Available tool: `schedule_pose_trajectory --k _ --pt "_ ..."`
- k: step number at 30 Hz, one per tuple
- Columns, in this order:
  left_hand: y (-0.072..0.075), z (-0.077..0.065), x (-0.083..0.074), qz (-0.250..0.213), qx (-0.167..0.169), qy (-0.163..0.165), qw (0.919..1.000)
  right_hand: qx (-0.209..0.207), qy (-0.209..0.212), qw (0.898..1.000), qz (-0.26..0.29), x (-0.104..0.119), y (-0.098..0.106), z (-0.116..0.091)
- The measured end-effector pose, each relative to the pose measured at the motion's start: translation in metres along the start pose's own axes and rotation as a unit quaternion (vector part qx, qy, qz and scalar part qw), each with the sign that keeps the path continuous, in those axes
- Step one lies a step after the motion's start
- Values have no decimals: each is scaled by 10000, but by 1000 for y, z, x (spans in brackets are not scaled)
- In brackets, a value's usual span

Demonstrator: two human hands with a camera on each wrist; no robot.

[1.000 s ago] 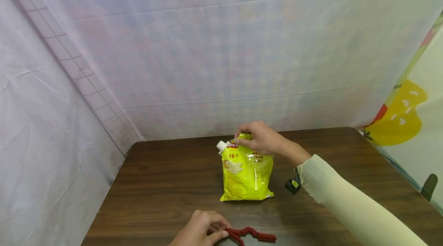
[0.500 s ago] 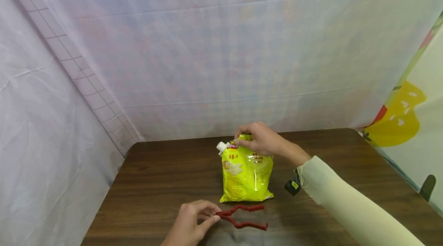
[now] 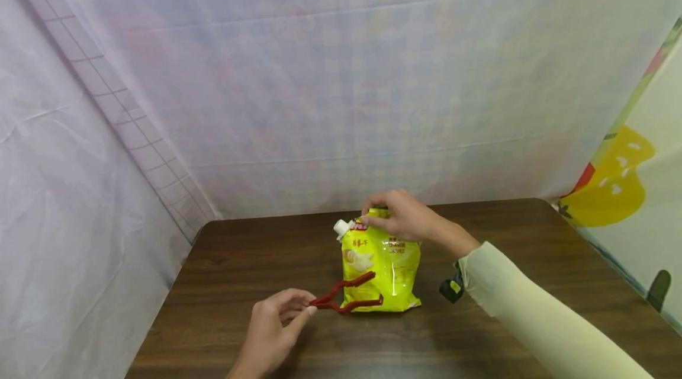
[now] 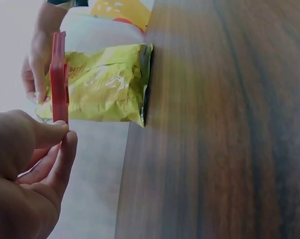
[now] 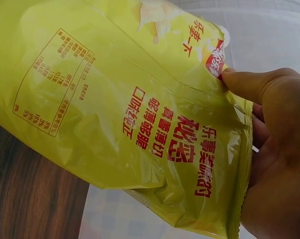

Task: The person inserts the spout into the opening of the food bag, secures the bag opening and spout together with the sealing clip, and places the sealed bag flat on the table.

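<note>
A yellow chip bag (image 3: 396, 266) stands on the brown table, with a white capped spout (image 3: 341, 228) at its upper left corner. My right hand (image 3: 402, 214) pinches the bag's top edge; the right wrist view shows the thumb on the printed front, the other fingers behind it. In front of the bag's lower left, my left hand (image 3: 274, 323) holds a red two-armed, plier-like tool (image 3: 326, 302) by its narrow end between thumb and fingertips. Its arms spread apart toward the right, overlapping the bag in the head view. The left wrist view shows the tool (image 4: 59, 84) edge-on.
The brown wooden table (image 3: 229, 284) meets a pale, checked curtain (image 3: 319, 100) along its back edge. A white sheet (image 3: 80, 189) hangs at the left. Under my right sleeve a small black device (image 3: 452, 289) sits at the wrist.
My left hand has moved away from the front edge and leftward, lifting the red tool in front of the bag. The right hand and the bag have stayed in place.
</note>
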State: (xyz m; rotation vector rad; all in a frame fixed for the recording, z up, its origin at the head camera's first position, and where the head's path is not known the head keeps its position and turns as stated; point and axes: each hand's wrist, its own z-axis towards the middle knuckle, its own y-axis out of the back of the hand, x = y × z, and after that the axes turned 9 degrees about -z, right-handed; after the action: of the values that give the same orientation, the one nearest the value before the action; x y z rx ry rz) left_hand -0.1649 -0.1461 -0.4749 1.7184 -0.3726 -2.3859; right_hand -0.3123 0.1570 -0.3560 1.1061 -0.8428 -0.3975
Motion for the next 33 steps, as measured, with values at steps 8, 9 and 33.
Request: schedule_pose_trajectory --k 8,9,33 --pt "5 3 5 -146 -373 177 9990 2 -18 10000 -22 -3 -1 0" --pt "5 3 5 -129 -401 182 9989 2 -17 10000 -24 -3 -1 0" --pt "24 7 13 161 -962 602 9934 -64 -5 9999 -127 -3 -1 1"
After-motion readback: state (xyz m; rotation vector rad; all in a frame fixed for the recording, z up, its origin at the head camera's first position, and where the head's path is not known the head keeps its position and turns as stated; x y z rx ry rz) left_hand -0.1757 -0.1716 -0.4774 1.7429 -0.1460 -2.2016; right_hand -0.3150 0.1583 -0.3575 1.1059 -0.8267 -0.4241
